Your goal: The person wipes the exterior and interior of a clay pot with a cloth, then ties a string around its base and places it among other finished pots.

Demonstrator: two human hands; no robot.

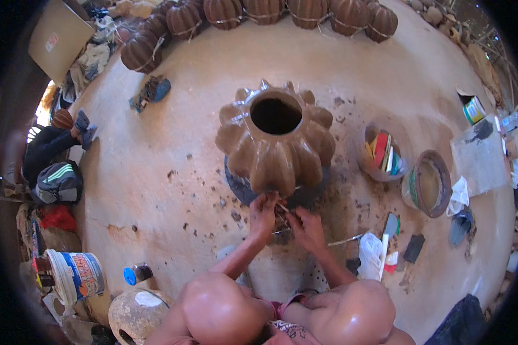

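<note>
A wet brown ribbed clay pot (273,158) with a wide dark mouth stands on a dark round base (239,184) in front of me. My left hand (263,215) is at the pot's lower front, its fingers closed on something too small to make out. Just right of it, my right hand (303,224) pinches a thin pale strip (284,209) that reaches toward my left fingers. Some thin, wire-like material hangs between my hands below the pot; its shape is unclear.
Several tied ribbed pots (267,11) line the back. A seated person (40,152) is at left, near a white bucket (80,279). Right are a bowl of coloured tools (371,172), a basin (411,192) and a plastic bag (368,256). A rounded pot (129,316) lies lower left.
</note>
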